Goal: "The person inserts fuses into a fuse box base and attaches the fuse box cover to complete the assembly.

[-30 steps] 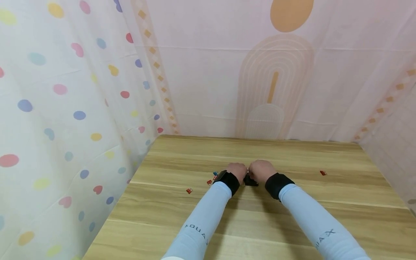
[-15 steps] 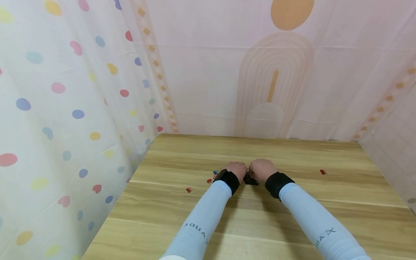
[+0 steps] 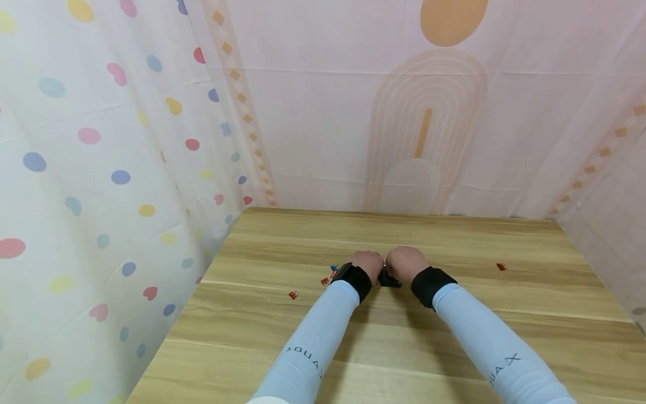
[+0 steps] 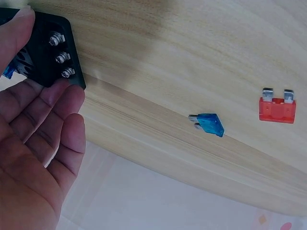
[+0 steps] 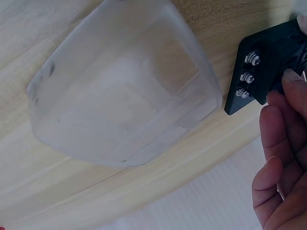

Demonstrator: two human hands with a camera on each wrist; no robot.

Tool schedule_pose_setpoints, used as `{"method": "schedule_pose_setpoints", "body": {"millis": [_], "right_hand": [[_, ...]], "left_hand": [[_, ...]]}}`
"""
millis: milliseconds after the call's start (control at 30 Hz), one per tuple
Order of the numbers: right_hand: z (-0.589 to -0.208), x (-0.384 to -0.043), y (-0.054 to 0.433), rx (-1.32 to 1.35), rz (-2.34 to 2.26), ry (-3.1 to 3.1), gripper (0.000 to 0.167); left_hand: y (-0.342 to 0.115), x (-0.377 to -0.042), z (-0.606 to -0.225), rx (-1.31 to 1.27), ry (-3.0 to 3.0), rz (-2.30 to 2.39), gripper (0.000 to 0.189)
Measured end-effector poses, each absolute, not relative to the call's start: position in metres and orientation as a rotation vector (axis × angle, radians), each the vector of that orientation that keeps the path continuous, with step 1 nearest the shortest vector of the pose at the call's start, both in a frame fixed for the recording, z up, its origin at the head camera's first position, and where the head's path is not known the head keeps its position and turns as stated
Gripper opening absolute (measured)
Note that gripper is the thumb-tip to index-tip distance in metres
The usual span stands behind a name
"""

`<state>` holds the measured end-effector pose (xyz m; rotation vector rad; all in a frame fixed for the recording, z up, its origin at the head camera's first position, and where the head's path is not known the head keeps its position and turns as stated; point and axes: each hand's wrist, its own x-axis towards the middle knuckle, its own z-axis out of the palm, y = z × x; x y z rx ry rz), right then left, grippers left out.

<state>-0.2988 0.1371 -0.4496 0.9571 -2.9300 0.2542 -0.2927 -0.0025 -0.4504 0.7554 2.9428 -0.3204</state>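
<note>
Over wood [image 3: 404, 359], left fingers [image 4: 69, 103], perhaps right fingers [image 5: 273, 127], pinch a black three-screw block [image 4: 44, 48].

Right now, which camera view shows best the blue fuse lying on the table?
The left wrist view: the blue fuse lies large and unobstructed there, metal prongs visible. The head view shows only a tiny blue speck; the right wrist view lacks it.

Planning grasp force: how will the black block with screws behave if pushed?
The black block is likely stiff: no bend shows where the left hand grips it. Its flat shape suggests sliding, not rolling. Metal screws may add weight.
</note>
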Motion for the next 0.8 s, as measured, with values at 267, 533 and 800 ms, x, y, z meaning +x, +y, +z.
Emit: {"method": "schedule_pose_setpoints", "body": {"millis": [267,533,800], "right_hand": [[-0.4493,-0.2988,0.1392,0.991,0.280,-2.936,0.012],[-0.4503,-0.3008,0.1411,0.994,0.277,-2.950,0.009],[-0.4505,-0.2996,0.1415,0.982,0.285,-2.975,0.007]], "left_hand": [[-0.0024,-0.2911,-0.4506,0.750,2.937,-0.333,0.025],[-0.0014,-0.2910,-0.4501,0.753,2.950,-0.331,0.024],[-0.0018,-0.2910,-0.4503,0.764,2.956,-0.315,0.022]]}}
